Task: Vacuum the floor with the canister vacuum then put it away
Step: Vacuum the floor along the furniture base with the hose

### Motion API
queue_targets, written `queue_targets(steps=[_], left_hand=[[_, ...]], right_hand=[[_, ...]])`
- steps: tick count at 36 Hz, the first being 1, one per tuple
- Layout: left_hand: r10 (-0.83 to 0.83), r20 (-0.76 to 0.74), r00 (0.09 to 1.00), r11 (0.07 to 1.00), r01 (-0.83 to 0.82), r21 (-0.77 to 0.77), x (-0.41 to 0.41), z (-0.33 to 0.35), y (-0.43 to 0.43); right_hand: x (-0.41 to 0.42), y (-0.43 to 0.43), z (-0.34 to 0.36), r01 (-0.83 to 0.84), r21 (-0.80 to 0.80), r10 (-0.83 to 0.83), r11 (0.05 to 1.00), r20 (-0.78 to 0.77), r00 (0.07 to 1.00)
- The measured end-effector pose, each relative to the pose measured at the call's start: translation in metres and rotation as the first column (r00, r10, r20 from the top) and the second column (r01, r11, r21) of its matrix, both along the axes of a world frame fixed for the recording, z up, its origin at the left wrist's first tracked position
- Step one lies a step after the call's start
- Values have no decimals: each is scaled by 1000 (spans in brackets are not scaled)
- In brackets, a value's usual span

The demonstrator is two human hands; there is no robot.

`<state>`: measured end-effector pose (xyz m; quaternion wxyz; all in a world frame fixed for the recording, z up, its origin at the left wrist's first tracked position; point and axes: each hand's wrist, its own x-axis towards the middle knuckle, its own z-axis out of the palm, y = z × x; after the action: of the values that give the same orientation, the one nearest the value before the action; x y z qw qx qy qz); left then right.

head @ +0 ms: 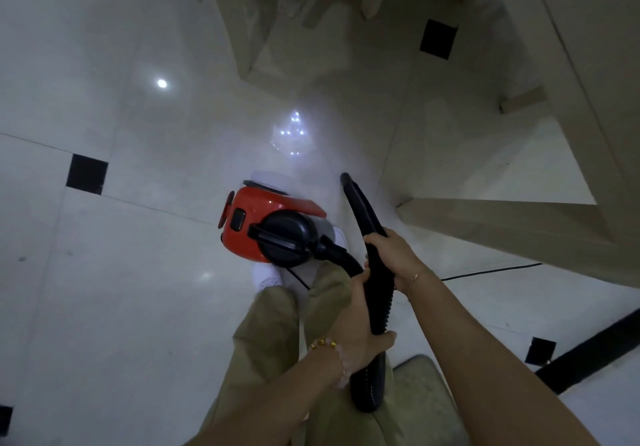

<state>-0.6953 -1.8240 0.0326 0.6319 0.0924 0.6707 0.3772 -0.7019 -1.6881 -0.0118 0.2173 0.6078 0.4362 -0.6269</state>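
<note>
Both hands wrapped around the black hose [372, 248], right hand [394, 258] nearer the nozzle to aim it, left hand [363, 338] behind gathering the loop, red canister vacuum [266, 227] just left of the hose, probably hand-carried.

I get one wide head view only, looking steeply down past the forearms at the floor [104, 307], canister vacuum [266, 227] close below.
</note>
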Motion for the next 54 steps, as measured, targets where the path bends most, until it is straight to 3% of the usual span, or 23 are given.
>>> queue_targets(steps=[16,24,29,42,49,54], left_hand=[[48,9,999,998,-49,30,-8,6,-10],[162,-2,987,986,-162,39,-8,4,-10],[203,2,979,979,-203,32,-12,-2,-10],[168,15,986,986,-168,13,-22,-1,-1],[16,33,999,999,-17,34,-22,-1,-1],[-119,31,992,992,117,51,-23,-5,-4]], right_hand=[[-10,-10,9,-6,24,6,1000,-16,1000],[-27,-12,6,-94,-32,92,995,-61,994],[-40,-14,-2,-151,16,152,988,-78,985],[-42,-3,-12,-148,5,148,989,-42,988],[-14,-2,-19,24,119,-23,993,-8,1000],[10,-3,-25,194,90,-199,977,57,978]])
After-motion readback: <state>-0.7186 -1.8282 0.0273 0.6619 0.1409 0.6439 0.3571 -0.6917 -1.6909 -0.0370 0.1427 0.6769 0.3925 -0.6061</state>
